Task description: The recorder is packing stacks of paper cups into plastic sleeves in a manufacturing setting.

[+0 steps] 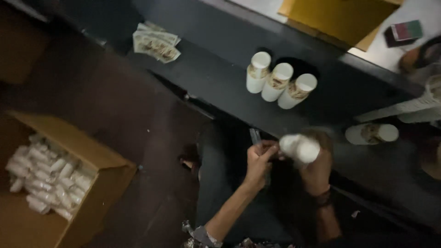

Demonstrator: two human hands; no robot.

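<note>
My right hand (316, 170) grips a small white plastic bottle (299, 148), tilted with its cap toward the left. My left hand (258, 160) pinches at the bottle's left end, fingers closed on something thin that blur hides. Both hands hover over my lap, just in front of a dark worktop (216, 73). Three upright white bottles with labels (275, 82) stand in a row on that worktop. A fourth bottle (372, 133) lies on its side to the right.
An open cardboard box (98, 158) at lower left holds several white bottles. A stack of printed labels (156, 43) lies at the worktop's far left. A yellow board (340, 16) and a small dark box (404, 32) sit at top right.
</note>
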